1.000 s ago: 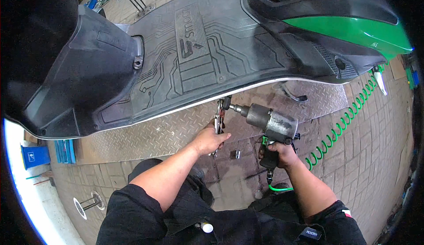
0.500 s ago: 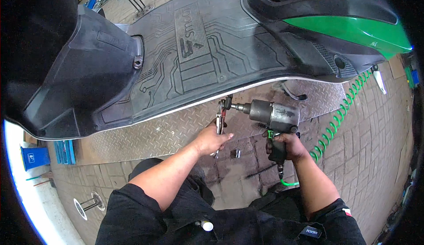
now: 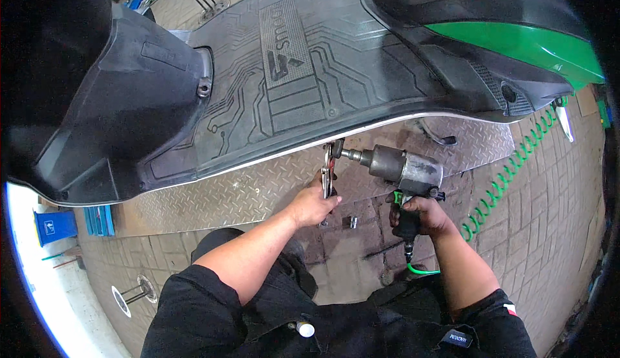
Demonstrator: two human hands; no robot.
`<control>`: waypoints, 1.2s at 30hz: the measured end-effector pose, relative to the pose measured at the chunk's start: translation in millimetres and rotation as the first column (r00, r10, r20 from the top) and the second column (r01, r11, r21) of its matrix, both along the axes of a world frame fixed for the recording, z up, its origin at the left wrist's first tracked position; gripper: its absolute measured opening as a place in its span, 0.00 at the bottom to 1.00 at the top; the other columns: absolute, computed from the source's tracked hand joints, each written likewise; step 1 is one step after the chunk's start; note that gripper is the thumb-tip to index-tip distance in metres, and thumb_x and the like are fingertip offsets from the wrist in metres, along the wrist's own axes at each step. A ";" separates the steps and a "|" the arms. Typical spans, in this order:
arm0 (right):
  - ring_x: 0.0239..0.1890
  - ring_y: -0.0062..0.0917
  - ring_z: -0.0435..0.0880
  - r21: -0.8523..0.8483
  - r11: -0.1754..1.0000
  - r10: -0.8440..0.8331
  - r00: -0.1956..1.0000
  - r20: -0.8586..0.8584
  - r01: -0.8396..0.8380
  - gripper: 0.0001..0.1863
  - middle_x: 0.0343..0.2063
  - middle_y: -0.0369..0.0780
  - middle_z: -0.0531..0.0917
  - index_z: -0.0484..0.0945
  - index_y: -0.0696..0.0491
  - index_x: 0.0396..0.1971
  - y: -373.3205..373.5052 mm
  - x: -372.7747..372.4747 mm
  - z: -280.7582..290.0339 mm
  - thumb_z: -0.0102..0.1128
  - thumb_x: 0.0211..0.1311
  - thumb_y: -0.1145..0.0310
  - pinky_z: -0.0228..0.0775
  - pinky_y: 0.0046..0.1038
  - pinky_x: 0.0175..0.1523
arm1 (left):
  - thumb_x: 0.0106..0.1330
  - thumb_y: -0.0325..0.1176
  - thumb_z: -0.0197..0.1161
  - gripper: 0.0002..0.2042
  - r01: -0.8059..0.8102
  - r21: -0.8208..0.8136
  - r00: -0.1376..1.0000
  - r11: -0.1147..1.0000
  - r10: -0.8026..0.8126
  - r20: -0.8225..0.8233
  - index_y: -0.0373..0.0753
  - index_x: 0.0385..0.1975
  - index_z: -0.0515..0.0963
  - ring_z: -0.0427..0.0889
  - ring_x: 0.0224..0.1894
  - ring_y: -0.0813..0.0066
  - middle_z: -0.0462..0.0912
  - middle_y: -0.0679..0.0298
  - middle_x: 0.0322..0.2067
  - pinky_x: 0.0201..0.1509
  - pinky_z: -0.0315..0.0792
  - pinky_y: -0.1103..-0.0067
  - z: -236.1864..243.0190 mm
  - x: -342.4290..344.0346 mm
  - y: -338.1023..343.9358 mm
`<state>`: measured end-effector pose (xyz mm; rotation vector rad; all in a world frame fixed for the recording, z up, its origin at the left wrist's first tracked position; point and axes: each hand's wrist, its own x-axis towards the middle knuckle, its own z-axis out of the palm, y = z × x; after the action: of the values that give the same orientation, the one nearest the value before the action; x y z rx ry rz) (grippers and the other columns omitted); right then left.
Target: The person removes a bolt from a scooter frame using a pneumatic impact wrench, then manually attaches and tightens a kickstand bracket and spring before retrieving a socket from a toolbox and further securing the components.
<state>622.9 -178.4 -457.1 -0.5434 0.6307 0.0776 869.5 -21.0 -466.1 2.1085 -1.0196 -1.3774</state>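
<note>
My left hand [image 3: 315, 204] is closed around a pair of locking pliers [image 3: 328, 171], metal with a bit of red, held upright. The jaws are at a dark cylindrical part [image 3: 338, 148] just below the scooter's floorboard edge. In my right hand [image 3: 426, 217] is a pneumatic impact wrench [image 3: 405, 169], gripped by its handle with the fingers near the green trigger. The wrench's socket [image 3: 352, 155] points left and meets that dark part, or nearly so; contact is hard to tell. Below, on the paving, lies a loose shiny socket [image 3: 352, 221].
The scooter's black floorboard [image 3: 290, 87] and green side panel [image 3: 504, 45] extend over the work spot. Under it lies a diamond-plate metal sheet [image 3: 213, 203]. A coiled green air hose [image 3: 510, 171] runs at the right. At the left stands a blue bin [image 3: 55, 227].
The whole view has shifted slightly, the scooter and tools moving a little to the right in it. Both hands keep their grips, and the wrench stays at the same dark part.
</note>
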 end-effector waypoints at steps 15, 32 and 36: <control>0.26 0.29 0.74 0.095 0.980 -0.189 0.967 0.172 0.175 0.10 0.23 0.39 0.74 0.73 0.57 0.37 15.7 18.5 7.9 0.59 0.56 0.72 0.68 0.31 0.33 | 0.57 0.37 0.62 0.29 -0.155 -0.071 0.978 0.985 0.163 0.130 0.37 0.56 0.60 0.76 0.48 0.49 0.75 0.45 0.44 0.52 0.69 0.66 -3.3 -3.1 -6.7; 0.25 0.30 0.75 0.063 0.987 -0.152 0.982 0.109 0.146 0.14 0.20 0.39 0.73 0.72 0.58 0.41 13.2 12.9 8.8 0.56 0.53 0.73 0.67 0.32 0.33 | 0.58 0.37 0.62 0.23 -0.195 -0.086 0.967 0.977 0.206 0.153 0.36 0.51 0.62 0.77 0.44 0.53 0.77 0.49 0.40 0.48 0.70 0.67 -14.4 -6.4 -3.2; 0.27 0.31 0.75 0.017 0.992 -0.129 0.971 0.203 0.128 0.15 0.22 0.40 0.74 0.72 0.57 0.41 10.6 6.9 1.0 0.57 0.54 0.70 0.68 0.34 0.34 | 0.57 0.36 0.62 0.25 -0.177 -0.062 0.972 0.982 0.184 0.144 0.37 0.52 0.61 0.78 0.43 0.50 0.77 0.46 0.39 0.47 0.71 0.65 -18.1 -9.0 -9.5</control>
<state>629.8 -167.8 -456.1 -0.4985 0.4640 -0.0982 860.5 -30.5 -484.2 2.2341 -0.8814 -1.1115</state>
